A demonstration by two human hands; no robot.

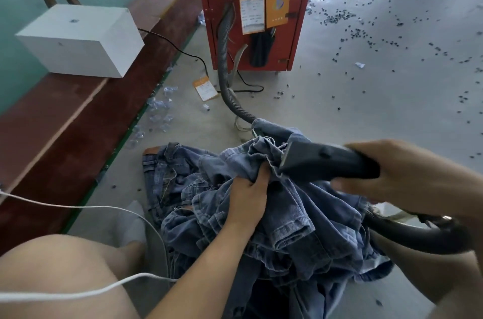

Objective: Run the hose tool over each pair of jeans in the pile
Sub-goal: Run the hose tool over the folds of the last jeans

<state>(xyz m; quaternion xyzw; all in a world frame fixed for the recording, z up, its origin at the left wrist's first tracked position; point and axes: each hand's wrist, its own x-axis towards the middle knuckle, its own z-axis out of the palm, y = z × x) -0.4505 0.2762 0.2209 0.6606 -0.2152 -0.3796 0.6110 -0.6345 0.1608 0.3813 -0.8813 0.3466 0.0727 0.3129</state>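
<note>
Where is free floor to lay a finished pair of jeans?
The bare concrete floor right of the red machine and beyond the jeans pile is freest, with only scattered dark bits. Left of the grey hose it is crowded: plastic scraps, an orange tag.

Your jeans pile (261,214) lies on the floor (379,83) before you. Behind it stands the machine (256,5), its hose (227,78) running down to the pile. Left, a box (78,39) sits on the bench (65,114).
</note>
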